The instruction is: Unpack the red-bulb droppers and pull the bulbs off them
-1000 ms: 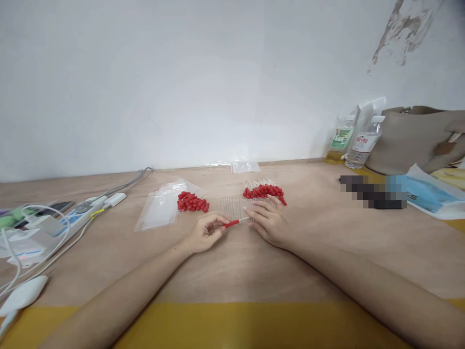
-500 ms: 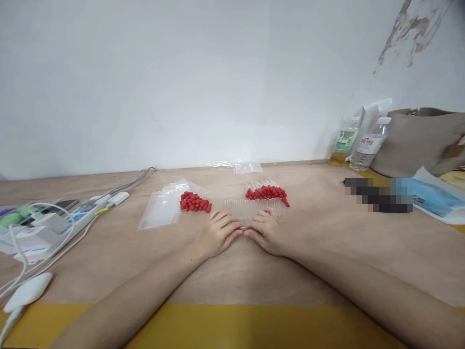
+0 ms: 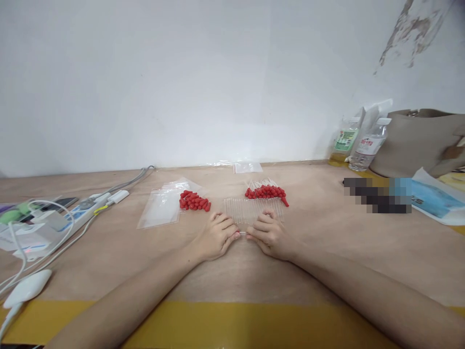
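brown-covered table (image 3: 312, 203), pale wall (image 3: 181, 87) behind. a slim clear rod (image 3: 243, 233) is held level, just nearer than the row of clear rods (image 3: 240, 208). its ends are pinched by the left hand (image 3: 217, 236), with red showing, and the right hand (image 3: 271, 235); both are curled nearly closed. both have just been drawn slightly nearer, so the rod is handled apart from the row. red-tipped sticks (image 3: 267, 192) lie beyond.

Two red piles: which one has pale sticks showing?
The right pile, beyond the row of clear rods: pale sticks show at its far side. The left pile shows only red.
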`<state>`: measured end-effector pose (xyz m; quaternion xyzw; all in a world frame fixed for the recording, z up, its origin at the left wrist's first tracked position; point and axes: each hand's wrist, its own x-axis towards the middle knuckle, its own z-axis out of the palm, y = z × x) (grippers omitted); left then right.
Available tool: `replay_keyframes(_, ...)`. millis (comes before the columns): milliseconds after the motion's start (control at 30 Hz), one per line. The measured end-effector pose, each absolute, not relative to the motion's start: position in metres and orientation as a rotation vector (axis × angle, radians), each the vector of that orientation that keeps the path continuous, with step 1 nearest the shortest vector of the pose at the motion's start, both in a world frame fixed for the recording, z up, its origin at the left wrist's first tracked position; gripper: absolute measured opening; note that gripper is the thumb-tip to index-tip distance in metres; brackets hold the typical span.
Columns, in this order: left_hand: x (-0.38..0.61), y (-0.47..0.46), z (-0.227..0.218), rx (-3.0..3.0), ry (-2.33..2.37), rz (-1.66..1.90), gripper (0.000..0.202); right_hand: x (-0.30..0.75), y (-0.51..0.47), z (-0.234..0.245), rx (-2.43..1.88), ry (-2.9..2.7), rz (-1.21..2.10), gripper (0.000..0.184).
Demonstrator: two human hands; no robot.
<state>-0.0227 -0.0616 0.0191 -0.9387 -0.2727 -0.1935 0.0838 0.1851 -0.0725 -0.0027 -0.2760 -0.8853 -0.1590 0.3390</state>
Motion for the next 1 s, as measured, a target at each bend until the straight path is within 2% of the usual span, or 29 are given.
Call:
replay_keyframes(200,-0.025,-0.065,0.019,-2.832,-0.784,-0.593,0.024,0.187,-0.074,-0.005,-0.577,-2.277,-0.533,0.015)
replay_keyframes(367,-0.036,-0.063,0.015,-2.815,-0.87,-0.626,0.025,0.204,-0.072,-0.005,-0.56,-2.275,-0.493,0.02)
replay_keyframes(533,-0.072,-0.032,0.028,-2.534,-1.283,-1.172,0.023,0.224,-0.063,-0.005,-0.843,-2.049,-0.384,0.018)
replay_keyframes(600,-0.091,-0.015,0.037,-2.319,-1.543,-1.272,0.023,0.224,-0.061,-0.005,-0.917,-2.023,-0.349,0.021)
replay_keyframes(733,-0.122,0.012,0.042,-2.1,-1.893,-1.173,0.028,0.217,-0.059,-0.006,-1.036,-2.016,-0.314,0.028)
replay_keyframes(867,-0.13,0.018,0.034,-2.093,-1.928,-1.102,0.028,0.209,-0.054,0.0,-1.134,-1.985,-0.314,0.026)
replay_keyframes(1000,-0.127,0.022,0.027,-2.024,-1.917,-1.142,0.017,0.199,-0.044,0.006,-1.14,-2.016,-0.357,0.021)
